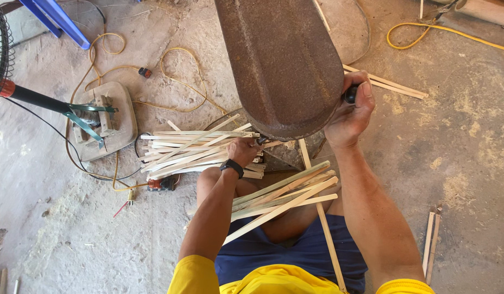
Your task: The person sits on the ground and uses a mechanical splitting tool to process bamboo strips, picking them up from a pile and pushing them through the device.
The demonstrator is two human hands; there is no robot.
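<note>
My left hand [242, 149], with a black watch on the wrist, reaches under a large rusty metal cover [282, 60] and grips a bundle of thin bamboo strips [189, 152] fanning out to the left. My right hand [351, 111] is closed on a dark handle [351, 93] at the cover's right edge. More split bamboo strips [284, 198] lie across my lap, over blue shorts. What lies under the cover is hidden.
A standing fan's base [102, 120] and pole sit at the left, with yellow cable [178, 71] looped on the dusty concrete floor. Another yellow cable [426, 30] runs at top right. Loose bamboo strips [385, 83] lie right of the cover, and more [431, 239] at lower right.
</note>
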